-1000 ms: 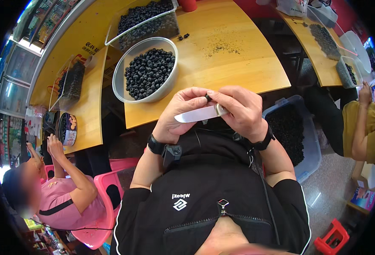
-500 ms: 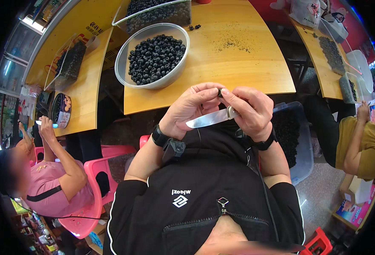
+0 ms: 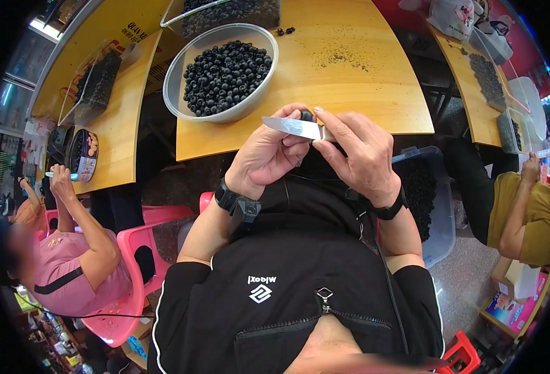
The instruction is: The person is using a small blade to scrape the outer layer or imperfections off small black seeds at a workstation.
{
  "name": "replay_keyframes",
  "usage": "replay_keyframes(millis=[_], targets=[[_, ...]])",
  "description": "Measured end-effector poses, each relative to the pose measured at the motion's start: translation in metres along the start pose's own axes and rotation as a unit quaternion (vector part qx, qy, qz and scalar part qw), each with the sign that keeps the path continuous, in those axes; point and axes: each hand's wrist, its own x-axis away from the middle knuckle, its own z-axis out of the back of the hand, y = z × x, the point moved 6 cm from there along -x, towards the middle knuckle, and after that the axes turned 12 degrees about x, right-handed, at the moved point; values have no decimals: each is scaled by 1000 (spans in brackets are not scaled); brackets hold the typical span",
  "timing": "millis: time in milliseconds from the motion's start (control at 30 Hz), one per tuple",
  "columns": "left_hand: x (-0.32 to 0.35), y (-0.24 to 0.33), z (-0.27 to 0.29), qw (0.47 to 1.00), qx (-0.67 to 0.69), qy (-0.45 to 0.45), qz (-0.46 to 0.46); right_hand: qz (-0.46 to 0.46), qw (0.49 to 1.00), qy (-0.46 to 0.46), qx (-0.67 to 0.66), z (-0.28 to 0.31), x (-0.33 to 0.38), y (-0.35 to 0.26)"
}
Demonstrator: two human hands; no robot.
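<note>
My left hand (image 3: 268,153) pinches a small round dark fruit (image 3: 306,115) between thumb and fingers, above my lap near the table's front edge. A short knife (image 3: 292,127) lies across in front of that hand, its bright blade pointing left. My right hand (image 3: 363,153) is closed on the knife's handle, which the fingers partly cover. The blade overlaps my left fingers in the view; whether it touches the fruit I cannot tell. Just beyond my left hand, a clear plastic bowl (image 3: 171,93) heaped with similar dark fruits (image 3: 228,78) stands on the wooden table (image 3: 343,100).
A clear bin (image 3: 273,14) of dark fruits stands behind the bowl. Small dark crumbs (image 3: 346,59) lie on the table. Below its right side is a translucent tub (image 3: 443,230) with dark contents. Co-workers sit left on a pink chair (image 3: 134,268) and right, beside other tables.
Both hands have moved up and slightly left. The knife has risen across my left fingers, its blade now close to the fruit. My right fingers have shifted along the handle.
</note>
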Motion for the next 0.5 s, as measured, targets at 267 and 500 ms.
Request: replay_keyframes(millis=[267, 500], targets=[[1, 1, 2, 1000, 1, 2, -4, -1, 1000, -15, 24, -3, 2, -1], [-1, 4, 5, 999, -7, -32, -10, -4, 1000, -6, 21, -7, 2, 4]])
